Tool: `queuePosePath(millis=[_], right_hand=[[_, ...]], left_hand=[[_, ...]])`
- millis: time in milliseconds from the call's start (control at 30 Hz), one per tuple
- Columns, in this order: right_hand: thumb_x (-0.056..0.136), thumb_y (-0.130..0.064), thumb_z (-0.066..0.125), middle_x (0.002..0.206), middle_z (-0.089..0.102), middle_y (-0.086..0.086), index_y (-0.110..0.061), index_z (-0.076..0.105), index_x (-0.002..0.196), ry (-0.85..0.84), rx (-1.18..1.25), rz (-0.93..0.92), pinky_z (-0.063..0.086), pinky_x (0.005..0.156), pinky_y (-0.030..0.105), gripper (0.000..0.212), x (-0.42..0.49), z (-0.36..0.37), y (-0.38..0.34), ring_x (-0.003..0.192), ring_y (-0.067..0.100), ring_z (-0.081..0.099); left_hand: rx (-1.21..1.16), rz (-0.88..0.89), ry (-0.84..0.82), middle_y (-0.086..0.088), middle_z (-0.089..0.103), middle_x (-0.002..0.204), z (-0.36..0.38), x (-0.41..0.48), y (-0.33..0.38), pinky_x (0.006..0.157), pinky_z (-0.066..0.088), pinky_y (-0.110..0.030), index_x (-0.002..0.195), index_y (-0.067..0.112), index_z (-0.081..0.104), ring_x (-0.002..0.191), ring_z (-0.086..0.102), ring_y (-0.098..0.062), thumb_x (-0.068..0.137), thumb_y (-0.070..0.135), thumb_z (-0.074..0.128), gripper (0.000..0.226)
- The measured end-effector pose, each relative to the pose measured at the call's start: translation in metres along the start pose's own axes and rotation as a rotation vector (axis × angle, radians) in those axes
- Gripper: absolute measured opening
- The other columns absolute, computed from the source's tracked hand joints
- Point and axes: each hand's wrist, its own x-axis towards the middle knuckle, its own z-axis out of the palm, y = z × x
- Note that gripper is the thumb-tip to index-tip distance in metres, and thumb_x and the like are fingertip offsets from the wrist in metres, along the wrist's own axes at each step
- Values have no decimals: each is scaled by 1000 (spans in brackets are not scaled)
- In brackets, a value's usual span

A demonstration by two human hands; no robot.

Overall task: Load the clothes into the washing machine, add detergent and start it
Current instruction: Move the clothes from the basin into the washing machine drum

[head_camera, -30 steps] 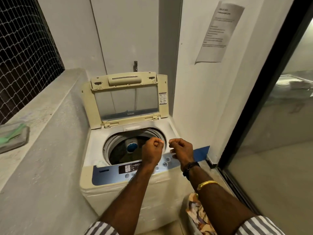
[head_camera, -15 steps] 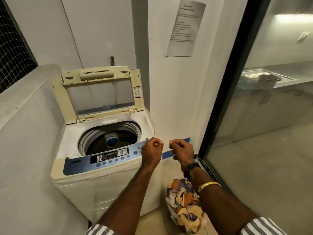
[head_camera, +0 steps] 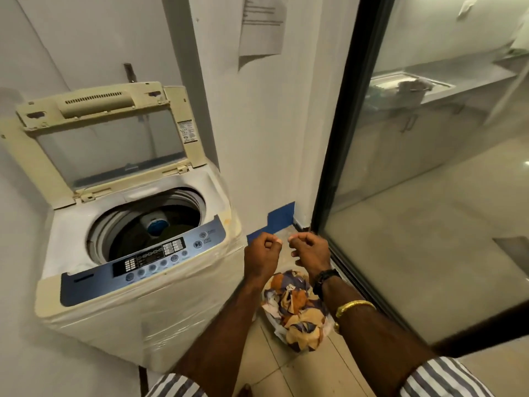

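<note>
Your left hand (head_camera: 262, 253) and right hand (head_camera: 310, 250) hover with fingers curled on nothing above the patterned clothes (head_camera: 297, 310) bundled on the floor beside the open washing machine (head_camera: 137, 253) — scoop loosely and a piece could drop short of the drum

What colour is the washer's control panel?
Blue, with a dark display strip; the control panel shows in the head view.

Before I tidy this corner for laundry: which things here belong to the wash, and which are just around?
For the wash: washing machine, its raised lid, control panel, patterned clothes bundle on the floor.

Just around: paper notice, blue tape, glass door.
</note>
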Motion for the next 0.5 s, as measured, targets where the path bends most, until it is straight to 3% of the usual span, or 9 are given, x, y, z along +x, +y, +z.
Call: queuePosePath(millis=[133,300,500], right_hand=[[87,-15,70,83,75,4,-18,75,84,55,-6,49,49,54,26,7,11,-2,13,67,17,64],[89,-13,70,88,75,5,-15,76,87,128,-10,103,51,55,23,8,25,2,31,71,18,66],[87,-14,71,85,76,1,-19,78,84,226,-29,147,60,71,36,9,40,-2,54,79,22,70]], left_hand=[[6,-24,-111,-1,72,89,10,8,-9,73,55,-25,96,15,69,85,68,-19,95,25,66,11],[42,-34,-233,-3,72,96,22,29,-24,79,55,-25,103,11,69,88,66,-16,96,24,64,15],[78,-65,-355,1,68,100,39,45,-40,69,46,-10,110,9,67,90,63,-12,97,22,63,19]])
